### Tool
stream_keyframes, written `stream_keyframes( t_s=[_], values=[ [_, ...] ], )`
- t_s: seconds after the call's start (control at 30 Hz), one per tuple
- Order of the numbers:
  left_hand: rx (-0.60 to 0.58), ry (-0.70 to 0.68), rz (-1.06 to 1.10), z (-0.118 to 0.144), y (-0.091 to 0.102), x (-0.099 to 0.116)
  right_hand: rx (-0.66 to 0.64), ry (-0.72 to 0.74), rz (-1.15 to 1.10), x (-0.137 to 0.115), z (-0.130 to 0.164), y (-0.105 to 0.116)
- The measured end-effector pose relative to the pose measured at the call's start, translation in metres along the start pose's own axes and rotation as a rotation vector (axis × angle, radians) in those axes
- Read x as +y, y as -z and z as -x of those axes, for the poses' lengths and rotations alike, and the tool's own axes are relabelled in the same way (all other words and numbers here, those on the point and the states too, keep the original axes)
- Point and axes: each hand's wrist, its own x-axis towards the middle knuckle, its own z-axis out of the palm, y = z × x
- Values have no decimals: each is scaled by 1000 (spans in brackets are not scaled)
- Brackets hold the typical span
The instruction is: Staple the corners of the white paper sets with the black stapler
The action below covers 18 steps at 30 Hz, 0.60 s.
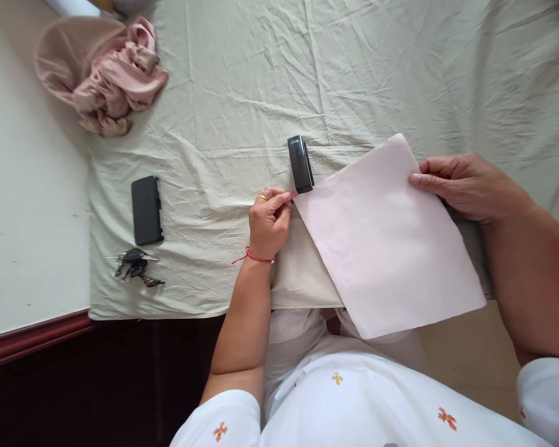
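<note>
While the pink paper sheet (386, 242) is lying tilted across the near edge of the bed, its lower corner is hanging out past that edge over the person's lap. Left hand (269, 218) is pinching the sheet's left corner between thumb and fingertips, fingers curled nearly closed. Right hand (466, 185) is resting on the upper right edge, fingers flat and together, pressing down rather than gripping.

Black stapler (300, 164) is lying on the bedsheet (242, 81), its front end touching or overlapping the sheet's left corner, just above the left hand; can't tell if paper is betw. the stapler's arms. No staple visible, so judged: sheet aligned, fastening not done yet.

Outward: black phone (146, 210) and keys (135, 266) nr the left edge of the bedsheet, pink cloth bundle (105, 71) at the far left corner.
</note>
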Motion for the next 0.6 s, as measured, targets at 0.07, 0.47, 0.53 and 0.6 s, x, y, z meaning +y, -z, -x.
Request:
stream_keyframes(
  t_s=[0.07, 0.47, 0.53, 0.6],
  values=[
    [-4, 6, 2, 0, 0, 0, -4, -1, -13, -1, 1, -1],
    [-97, 60, 12, -1, 5, -1, 24, -15, -10, -4, 3, 0],
    [-96, 40, 6, -1, 4, 0, 37, -27, -24, -5, 4, -1],
    [-93, 20, -9, -1, 4, 1, 48, -37, -69, -6, 4, -2]
  ],
)
